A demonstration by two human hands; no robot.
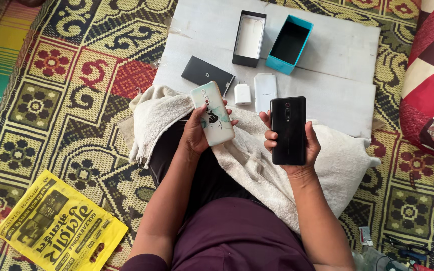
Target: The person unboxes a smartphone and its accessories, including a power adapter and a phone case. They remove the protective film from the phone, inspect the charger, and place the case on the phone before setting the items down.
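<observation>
My left hand (195, 134) holds a pale phone case (213, 113) with a printed design, its back facing up. My right hand (297, 150) grips a black smartphone (288, 130), back side up with the camera strip showing. Both are held above a white towel (249, 160) draped over my lap. The two hands are a short gap apart and do not touch each other.
A whitish board (337, 60) lies ahead, bearing an open black box tray (249, 38), a teal box (289, 43), a flat black box (207, 74), a white charger (242, 93) and a white leaflet (265, 91). A yellow printed bag (59, 226) lies lower left on the patterned mat. A red cushion (430, 75) sits at right.
</observation>
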